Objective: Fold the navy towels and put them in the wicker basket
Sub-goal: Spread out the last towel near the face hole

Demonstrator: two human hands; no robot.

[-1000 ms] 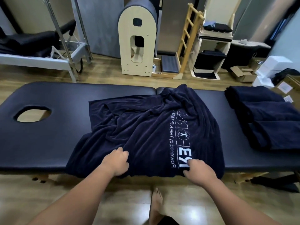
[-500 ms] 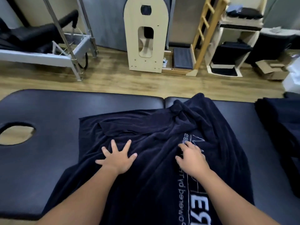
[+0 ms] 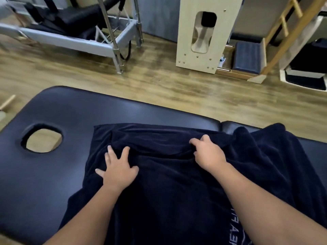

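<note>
Surface: a dark padded massage table (image 3: 58,174) serves as the tabletop, with a face hole (image 3: 43,139) at its left end.
Towel: a navy towel (image 3: 177,191) lies spread and rumpled on the tabletop, directly under both forearms, its near part running off the bottom of the view; white lettering (image 3: 236,230) shows at lower right.
Long axis: judged to run left to right along the tabletop, though the right end is bunched and leaves the view, so this is uncertain.
Left hand (image 3: 117,169): flat, fingers spread wide, palm pressing the cloth near the towel's left edge; holding nothing.
Right hand (image 3: 208,152): fingers curled into a raised ridge of cloth near the far edge, apparently pinching it.
Key relation: the far edge (image 3: 155,127) lies just beyond both hands, and the right hand is the nearer to it.
Step in hand: probably flattening the towel before a fold.
Basket: the wicker basket is not in view.
</note>
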